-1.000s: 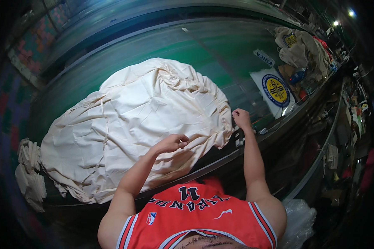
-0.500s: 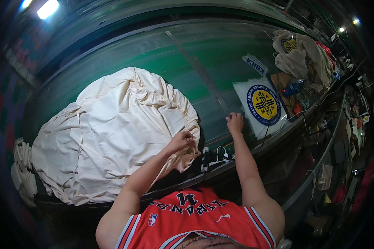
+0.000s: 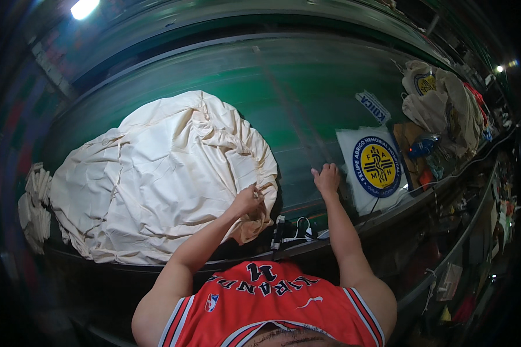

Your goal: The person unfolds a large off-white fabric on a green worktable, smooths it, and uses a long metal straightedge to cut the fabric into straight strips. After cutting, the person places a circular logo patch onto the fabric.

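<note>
A large heap of cream cloth (image 3: 156,173), gathered and wrinkled with thin ties across it, covers the left half of the green table (image 3: 307,87). At its right edge, my left hand (image 3: 248,200) is closed, its fingertips curled into a fold of the cloth. My right hand (image 3: 327,179) is on the green surface with thumb and fingers apart, holding nothing I can see. It is near the lower end of a faint narrow strip (image 3: 289,110). Just right of this hand, a clear sheet (image 3: 347,144) carries a round blue and yellow emblem (image 3: 376,166).
A smaller lettered transfer sheet (image 3: 373,107) is beyond the emblem. Printed cream bags (image 3: 446,104) are heaped at far right, beside brown cardboard (image 3: 408,141) and a blue object (image 3: 424,146). A power strip (image 3: 278,232) and white cable (image 3: 298,233) are at the near edge. Folded cloth (image 3: 35,211) stands far left.
The view has shifted a little, moving the table's right-hand items rightward in the picture. My right hand is slightly farther from the emblem sheet. My left hand remains on the cloth heap.
</note>
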`<state>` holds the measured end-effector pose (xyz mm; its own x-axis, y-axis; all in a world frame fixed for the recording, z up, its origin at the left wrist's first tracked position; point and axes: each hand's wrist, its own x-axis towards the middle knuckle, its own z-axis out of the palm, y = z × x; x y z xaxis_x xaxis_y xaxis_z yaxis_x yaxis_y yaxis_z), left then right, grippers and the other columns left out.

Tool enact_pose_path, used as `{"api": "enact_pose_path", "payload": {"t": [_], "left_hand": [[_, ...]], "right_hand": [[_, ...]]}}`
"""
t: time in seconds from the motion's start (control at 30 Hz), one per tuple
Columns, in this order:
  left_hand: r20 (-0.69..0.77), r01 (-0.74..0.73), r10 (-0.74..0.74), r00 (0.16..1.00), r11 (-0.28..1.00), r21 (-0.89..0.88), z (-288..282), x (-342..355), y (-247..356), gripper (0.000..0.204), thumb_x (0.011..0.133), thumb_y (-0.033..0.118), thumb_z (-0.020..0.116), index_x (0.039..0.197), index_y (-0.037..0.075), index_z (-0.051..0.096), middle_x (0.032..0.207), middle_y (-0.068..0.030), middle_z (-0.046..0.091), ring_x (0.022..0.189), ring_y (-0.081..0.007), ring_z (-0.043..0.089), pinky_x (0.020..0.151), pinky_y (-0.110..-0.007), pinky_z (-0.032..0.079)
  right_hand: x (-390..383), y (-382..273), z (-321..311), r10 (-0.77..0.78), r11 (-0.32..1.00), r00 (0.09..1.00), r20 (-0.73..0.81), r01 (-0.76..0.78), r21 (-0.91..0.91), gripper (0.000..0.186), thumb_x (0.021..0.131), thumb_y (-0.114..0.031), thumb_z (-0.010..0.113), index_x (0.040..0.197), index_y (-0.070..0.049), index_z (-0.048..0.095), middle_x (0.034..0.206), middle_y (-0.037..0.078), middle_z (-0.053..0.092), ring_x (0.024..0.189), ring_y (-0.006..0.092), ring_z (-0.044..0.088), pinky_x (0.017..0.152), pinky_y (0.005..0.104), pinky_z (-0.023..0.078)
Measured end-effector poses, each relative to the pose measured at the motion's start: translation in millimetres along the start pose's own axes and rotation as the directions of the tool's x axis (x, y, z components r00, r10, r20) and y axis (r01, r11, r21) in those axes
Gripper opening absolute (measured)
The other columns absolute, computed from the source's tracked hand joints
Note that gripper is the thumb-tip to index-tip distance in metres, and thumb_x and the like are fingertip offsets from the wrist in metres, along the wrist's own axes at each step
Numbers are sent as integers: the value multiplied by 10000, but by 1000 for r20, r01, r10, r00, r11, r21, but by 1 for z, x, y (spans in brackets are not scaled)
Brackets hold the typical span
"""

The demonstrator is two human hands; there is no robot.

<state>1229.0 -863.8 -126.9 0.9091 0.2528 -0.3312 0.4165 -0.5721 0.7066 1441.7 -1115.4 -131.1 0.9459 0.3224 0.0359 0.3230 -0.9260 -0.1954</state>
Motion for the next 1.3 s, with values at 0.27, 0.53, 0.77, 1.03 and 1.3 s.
{"api": "enact_pose_path", "payload": {"t": [0.27, 0.53, 0.77, 1.03, 1.3], "left_hand": [[256, -237, 256, 932, 966, -104, 14, -35, 21, 633, 890, 261, 676, 1399, -49, 464, 1159, -249, 674, 1060, -369, 663, 919, -387, 513], [144, -237, 257, 956, 961, -144, 11, -57, 19, 591, 869, 187, 650, 1397, -2, 463, 1147, -251, 672, 1073, -411, 642, 917, -411, 507], [-30, -213, 211, 977, 970, -118, -16, -78, -7, 357, 923, 167, 652, 1225, -21, 621, 1107, -179, 704, 939, -294, 700, 837, -367, 549], [-256, -111, 58, 965, 974, -198, -63, -107, -37, 251, 936, 129, 649, 1140, -17, 661, 1012, -137, 723, 865, -225, 683, 785, -350, 547], [-557, -103, -2, 831, 982, -157, -131, -148, -122, 215, 915, 119, 633, 1076, -21, 664, 978, -188, 706, 838, -314, 685, 766, -384, 542]], "right_hand": [[11, -16, -2, 160, 981, 981, 106, -170, 90, 529, 867, -384, 743, 1148, 40, 601, 1254, 210, 539, 1222, 394, 515, 985, 524, 466], [31, -19, -11, 248, 947, 930, 271, -291, 135, 415, 817, -227, 719, 1146, 14, 644, 1188, 214, 664, 1153, 401, 624, 949, 506, 516], [37, -36, -5, 73, 823, 959, 275, -213, 526, 254, 862, -103, 594, 1066, 47, 614, 917, 216, 692, 815, 324, 717, 654, 440, 573], [-37, -125, -40, -43, 397, 948, 314, -272, 876, 87, 960, -86, 560, 931, -13, 520, 700, 91, 601, 494, 163, 571, 431, 319, 462], [-155, -185, -45, -212, 269, 890, 405, -345, 899, 123, 978, -139, 613, 988, -44, 535, 686, 36, 582, 475, 113, 549, 435, 264, 466]]}}
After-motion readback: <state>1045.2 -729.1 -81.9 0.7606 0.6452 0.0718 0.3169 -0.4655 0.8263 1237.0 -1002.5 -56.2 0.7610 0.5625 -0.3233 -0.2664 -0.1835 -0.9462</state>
